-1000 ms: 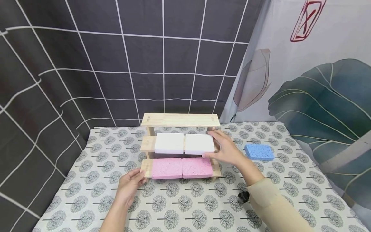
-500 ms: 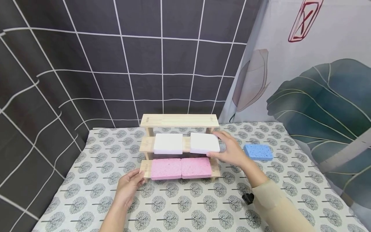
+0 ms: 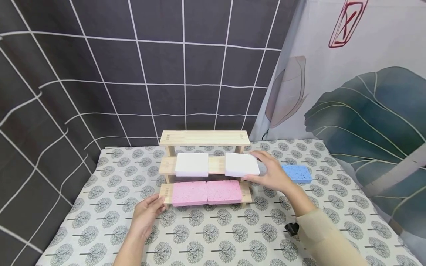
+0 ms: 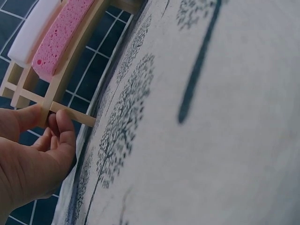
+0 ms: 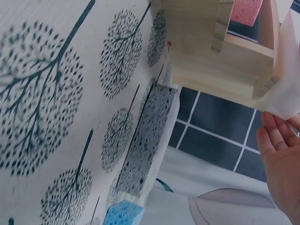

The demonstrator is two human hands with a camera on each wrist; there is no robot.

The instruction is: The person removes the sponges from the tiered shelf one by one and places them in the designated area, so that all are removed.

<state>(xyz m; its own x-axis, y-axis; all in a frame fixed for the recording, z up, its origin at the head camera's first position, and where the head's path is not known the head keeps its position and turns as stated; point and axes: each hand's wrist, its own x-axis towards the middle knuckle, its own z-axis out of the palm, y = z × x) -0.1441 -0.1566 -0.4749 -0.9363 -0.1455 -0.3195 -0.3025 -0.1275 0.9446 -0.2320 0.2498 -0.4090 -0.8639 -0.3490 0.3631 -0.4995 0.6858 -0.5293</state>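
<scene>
A tree-print tablecloth (image 3: 206, 236) carries a three-tier wooden rack (image 3: 204, 137); the left hand (image 3: 146, 214) pinches its bottom shelf (image 3: 166, 193) by the left end. The right hand (image 3: 272, 174), thumb (image 3: 254, 179) in front, grips a white sponge (image 3: 241, 164) jutting past the middle shelf's right end; bare wood (image 3: 216, 164) parts it from a second white sponge (image 3: 191, 164).

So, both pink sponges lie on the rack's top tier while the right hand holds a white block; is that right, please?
Not the top tier: the head view shows both pink sponges on the rack's bottom tier; the rest is right.
</scene>
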